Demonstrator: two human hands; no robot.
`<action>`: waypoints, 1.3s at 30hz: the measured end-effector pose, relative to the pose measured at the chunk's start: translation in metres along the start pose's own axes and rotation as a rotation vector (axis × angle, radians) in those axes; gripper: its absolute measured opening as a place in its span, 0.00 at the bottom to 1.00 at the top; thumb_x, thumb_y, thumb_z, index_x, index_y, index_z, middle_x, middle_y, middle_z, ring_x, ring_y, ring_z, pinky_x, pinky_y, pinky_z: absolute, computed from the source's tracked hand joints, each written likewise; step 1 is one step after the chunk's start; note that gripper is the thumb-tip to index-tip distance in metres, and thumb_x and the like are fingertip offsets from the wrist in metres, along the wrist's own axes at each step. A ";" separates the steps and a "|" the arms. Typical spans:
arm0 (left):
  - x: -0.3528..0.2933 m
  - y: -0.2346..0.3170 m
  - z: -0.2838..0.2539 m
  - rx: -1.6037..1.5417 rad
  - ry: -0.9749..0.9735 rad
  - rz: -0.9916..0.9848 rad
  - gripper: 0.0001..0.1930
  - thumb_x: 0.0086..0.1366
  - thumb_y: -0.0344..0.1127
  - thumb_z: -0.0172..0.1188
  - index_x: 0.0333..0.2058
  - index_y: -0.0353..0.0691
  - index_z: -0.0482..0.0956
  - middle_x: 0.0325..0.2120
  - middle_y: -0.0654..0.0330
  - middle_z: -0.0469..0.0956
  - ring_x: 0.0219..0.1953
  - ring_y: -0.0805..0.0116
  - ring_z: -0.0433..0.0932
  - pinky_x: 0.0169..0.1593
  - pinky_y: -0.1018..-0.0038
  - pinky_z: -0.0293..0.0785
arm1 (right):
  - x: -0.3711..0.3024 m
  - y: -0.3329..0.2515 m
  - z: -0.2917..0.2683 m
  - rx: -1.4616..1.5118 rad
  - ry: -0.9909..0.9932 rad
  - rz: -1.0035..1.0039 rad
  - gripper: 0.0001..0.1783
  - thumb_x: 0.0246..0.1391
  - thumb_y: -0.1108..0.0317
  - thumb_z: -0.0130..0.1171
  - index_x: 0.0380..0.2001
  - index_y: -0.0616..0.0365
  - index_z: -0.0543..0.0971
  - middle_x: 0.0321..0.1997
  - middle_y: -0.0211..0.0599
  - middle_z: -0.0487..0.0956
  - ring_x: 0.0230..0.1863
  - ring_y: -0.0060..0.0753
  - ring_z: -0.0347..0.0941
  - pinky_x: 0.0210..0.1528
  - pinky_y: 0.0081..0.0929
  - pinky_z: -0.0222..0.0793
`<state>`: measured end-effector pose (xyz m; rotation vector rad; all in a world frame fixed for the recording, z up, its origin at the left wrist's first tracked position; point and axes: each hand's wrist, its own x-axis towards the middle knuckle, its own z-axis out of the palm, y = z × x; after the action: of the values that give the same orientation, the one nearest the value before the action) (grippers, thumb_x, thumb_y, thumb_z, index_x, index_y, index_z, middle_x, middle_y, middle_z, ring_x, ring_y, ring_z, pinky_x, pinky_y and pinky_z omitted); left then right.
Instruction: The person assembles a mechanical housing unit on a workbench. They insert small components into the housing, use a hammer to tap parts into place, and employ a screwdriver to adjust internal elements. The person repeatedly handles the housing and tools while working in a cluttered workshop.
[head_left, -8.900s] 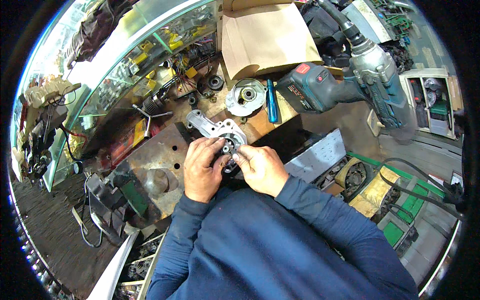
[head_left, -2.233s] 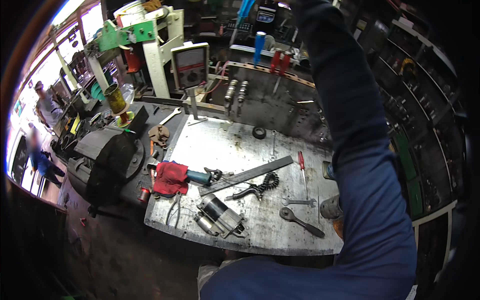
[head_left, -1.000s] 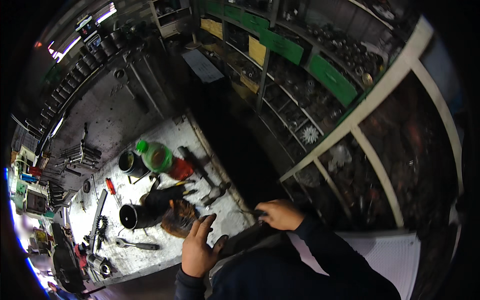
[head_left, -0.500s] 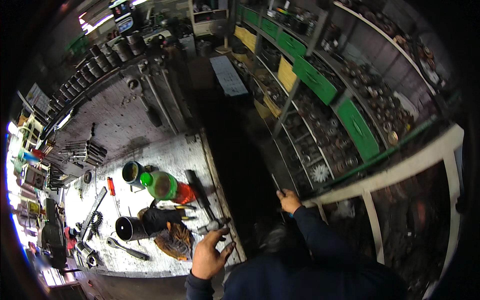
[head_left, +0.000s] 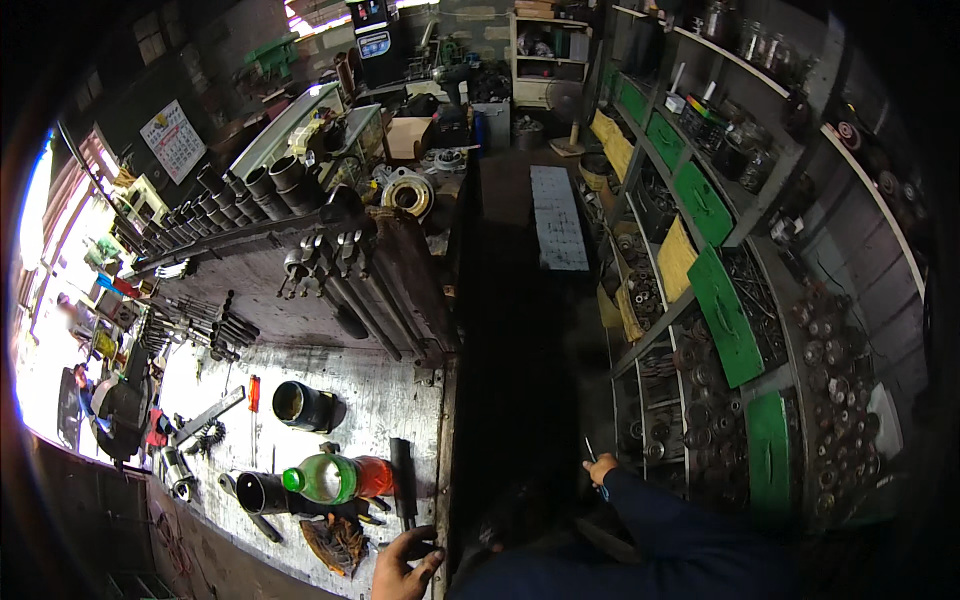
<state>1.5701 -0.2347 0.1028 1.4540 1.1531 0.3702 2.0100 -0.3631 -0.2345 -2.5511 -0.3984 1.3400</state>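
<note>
In the dim aisle (head_left: 515, 260), the right hand (head_left: 601, 467) holds perhaps a screwdriver (head_left: 589, 447)

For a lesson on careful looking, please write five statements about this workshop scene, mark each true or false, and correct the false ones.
1. The right hand holds a thin tool. True.
2. The left hand grips the bottle. False: it is apart from it, at the edge of the table.
3. The bottle's cap is red. False: it is green.
4. A red-handled screwdriver lies on the table. True.
5. A calendar hangs at upper left. True.
</note>
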 end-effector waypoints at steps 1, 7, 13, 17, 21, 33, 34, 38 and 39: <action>0.006 0.007 0.005 0.050 -0.042 -0.038 0.24 0.67 0.31 0.70 0.58 0.29 0.77 0.49 0.54 0.85 0.50 0.66 0.84 0.57 0.69 0.78 | 0.005 -0.005 0.001 0.008 0.047 -0.013 0.37 0.68 0.52 0.63 0.69 0.70 0.67 0.45 0.56 0.86 0.29 0.45 0.85 0.36 0.38 0.83; 0.075 0.031 0.035 -0.052 -0.203 0.117 0.25 0.68 0.35 0.71 0.60 0.31 0.77 0.50 0.53 0.84 0.53 0.66 0.83 0.59 0.70 0.77 | 0.031 -0.039 -0.013 0.176 0.037 -0.003 0.37 0.69 0.53 0.60 0.74 0.57 0.64 0.48 0.49 0.86 0.21 0.38 0.79 0.24 0.39 0.79; 0.142 0.066 0.054 -0.207 -0.275 0.107 0.23 0.71 0.38 0.69 0.59 0.31 0.77 0.50 0.55 0.84 0.52 0.68 0.81 0.58 0.72 0.76 | 0.086 -0.050 -0.046 0.359 0.038 -0.032 0.29 0.71 0.52 0.57 0.69 0.53 0.71 0.34 0.44 0.87 0.17 0.42 0.79 0.20 0.41 0.77; 0.212 0.085 0.072 -0.155 -0.246 0.111 0.23 0.71 0.38 0.69 0.58 0.32 0.78 0.50 0.54 0.84 0.54 0.66 0.81 0.59 0.70 0.76 | 0.168 -0.074 -0.086 -0.009 0.024 0.086 0.25 0.70 0.50 0.56 0.58 0.57 0.77 0.29 0.47 0.86 0.19 0.45 0.80 0.22 0.44 0.77; 0.303 0.117 0.100 -0.042 -0.159 0.120 0.23 0.69 0.41 0.70 0.57 0.32 0.80 0.52 0.49 0.84 0.56 0.58 0.82 0.60 0.67 0.76 | 0.249 -0.166 -0.142 -0.144 -0.006 0.010 0.20 0.63 0.58 0.57 0.28 0.67 0.83 0.24 0.50 0.83 0.22 0.50 0.80 0.28 0.46 0.76; 0.522 0.282 0.129 0.056 0.145 0.218 0.22 0.66 0.36 0.71 0.55 0.32 0.81 0.49 0.48 0.84 0.54 0.54 0.83 0.59 0.66 0.77 | 0.355 -0.561 -0.328 0.132 0.194 -0.733 0.25 0.60 0.49 0.67 0.33 0.67 0.83 0.30 0.58 0.84 0.35 0.59 0.83 0.41 0.50 0.74; 0.540 0.287 0.126 0.052 0.161 0.198 0.22 0.66 0.37 0.71 0.55 0.33 0.81 0.50 0.48 0.84 0.54 0.54 0.83 0.59 0.65 0.77 | 0.344 -0.594 -0.344 0.078 0.274 -0.928 0.24 0.61 0.50 0.66 0.32 0.66 0.83 0.27 0.55 0.83 0.32 0.57 0.82 0.38 0.48 0.73; 0.612 0.298 0.110 0.049 0.207 0.141 0.23 0.66 0.37 0.71 0.56 0.32 0.80 0.51 0.46 0.83 0.55 0.52 0.82 0.60 0.63 0.76 | 0.298 -0.714 -0.399 0.085 0.101 -1.171 0.22 0.67 0.53 0.60 0.31 0.64 0.83 0.25 0.49 0.82 0.29 0.45 0.80 0.37 0.41 0.73; 0.630 0.302 0.108 0.005 0.217 0.162 0.23 0.66 0.37 0.71 0.56 0.32 0.80 0.51 0.46 0.83 0.55 0.52 0.82 0.60 0.63 0.76 | 0.288 -0.736 -0.406 0.051 0.092 -1.179 0.22 0.67 0.53 0.60 0.31 0.64 0.83 0.26 0.49 0.82 0.29 0.47 0.80 0.37 0.41 0.73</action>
<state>2.0739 0.2610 0.1017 1.5441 1.2108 0.6507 2.4068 0.3934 0.0101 -1.6986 -1.4855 0.7181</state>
